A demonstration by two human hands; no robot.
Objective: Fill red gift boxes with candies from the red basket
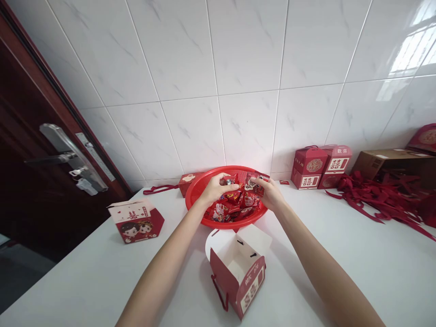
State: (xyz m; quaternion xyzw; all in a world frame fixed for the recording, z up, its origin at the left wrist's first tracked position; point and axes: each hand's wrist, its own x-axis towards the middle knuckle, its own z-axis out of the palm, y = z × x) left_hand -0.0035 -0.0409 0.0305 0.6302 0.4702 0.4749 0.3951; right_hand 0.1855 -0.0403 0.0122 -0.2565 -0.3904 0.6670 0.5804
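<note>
Over the red plastic basket of red-wrapped sweets, my left hand has its fingers closed on a small shiny wrapped sweet. My right hand, above the basket's right side, grips a dark red packet with white lettering. In front of the basket stands a red and white gift box, its flaps open and its white inside bare, with a dark red ribbon handle hanging at its left.
A partly open box with cartoon figures stands left; a red box lies behind the basket. Closed gift boxes, a heap of red ribbons and a cardboard box are right. A door handle is far left.
</note>
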